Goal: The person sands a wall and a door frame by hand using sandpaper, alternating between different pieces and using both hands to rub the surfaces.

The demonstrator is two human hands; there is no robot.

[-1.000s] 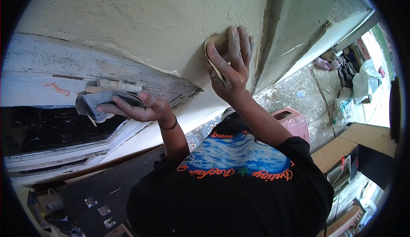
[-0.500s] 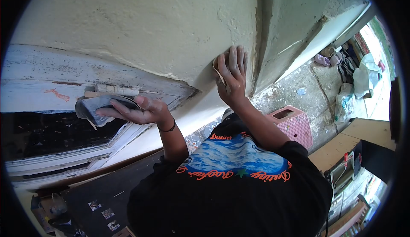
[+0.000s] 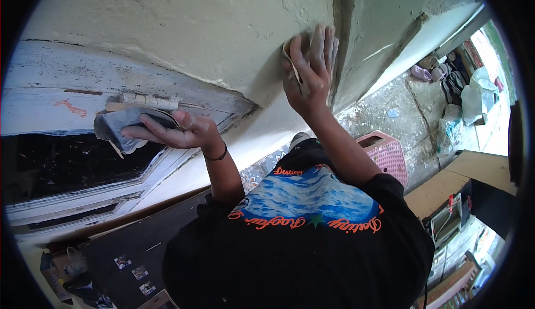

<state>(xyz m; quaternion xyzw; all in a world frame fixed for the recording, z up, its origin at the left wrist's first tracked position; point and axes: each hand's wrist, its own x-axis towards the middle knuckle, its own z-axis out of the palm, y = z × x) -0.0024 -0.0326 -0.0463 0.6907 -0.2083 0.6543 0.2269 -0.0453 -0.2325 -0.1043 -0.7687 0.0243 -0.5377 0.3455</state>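
My left hand (image 3: 181,132), dusty with white powder, holds a bent dark grey sheet of sandpaper (image 3: 120,128) between thumb and fingers. It is beside the white-painted window frame (image 3: 50,100), close to a white hinge-like fitting (image 3: 147,100). My right hand (image 3: 313,72), also dusty, presses a smaller curled piece of sandpaper (image 3: 287,52) against the cream wall (image 3: 212,25). Its fingers point up, near the vertical edge where the wall meets a greenish-grey post (image 3: 362,36). Most of that right piece is hidden under the palm.
A pink plastic stool (image 3: 385,156) stands on the paint-spotted floor (image 3: 409,114). Shoes (image 3: 422,73) and plastic bags (image 3: 479,94) lie at the far right. A dark tabletop (image 3: 128,242) is at lower left, a wooden cabinet (image 3: 437,183) at right.
My right hand has slid up along the wall with its sandpaper, slightly to the right. My left hand still holds its sheet and sits a little higher in view.
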